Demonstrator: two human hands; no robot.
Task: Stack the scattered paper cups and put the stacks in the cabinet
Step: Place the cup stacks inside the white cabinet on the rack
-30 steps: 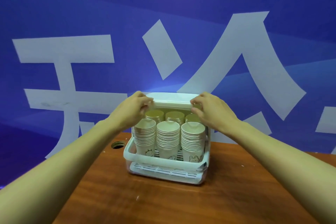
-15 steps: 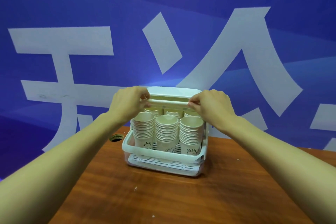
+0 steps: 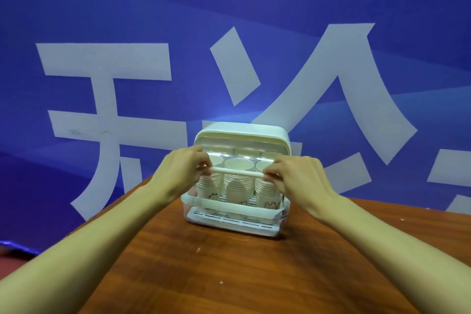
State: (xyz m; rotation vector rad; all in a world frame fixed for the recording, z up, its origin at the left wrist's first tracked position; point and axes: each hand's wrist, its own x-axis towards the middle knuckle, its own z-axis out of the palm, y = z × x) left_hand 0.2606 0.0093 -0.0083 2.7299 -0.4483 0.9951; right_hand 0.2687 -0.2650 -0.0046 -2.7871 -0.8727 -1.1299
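Behind the wooden desk (image 3: 229,275) a blue wall is looming, and the cabinet (image 3: 242,135) is sitting mid-desk holding 3 visible front stacks of paper cups (image 3: 238,183). I am pinching its door's handle bar (image 3: 237,172), my left grip (image 3: 183,173) and right grip (image 3: 293,178) each clamped on 1 end; the thin plastic looks light and flexy, so holding both ends seems wise.

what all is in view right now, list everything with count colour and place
small white plastic cabinet: one, white, middle of the table, against the wall
clear roll-down door with white handle bar: one, transparent, part way down the cabinet front
stacks of cream paper cups: three in the front row, more behind but uncountable, cream with small cartoon prints, inside the cabinet
brown wooden table: one, reddish brown, lower frame
blue wall banner with large white characters: one, blue and white, behind the table
left hand: one, gripping the handle bar's left end
right hand: one, gripping its right end
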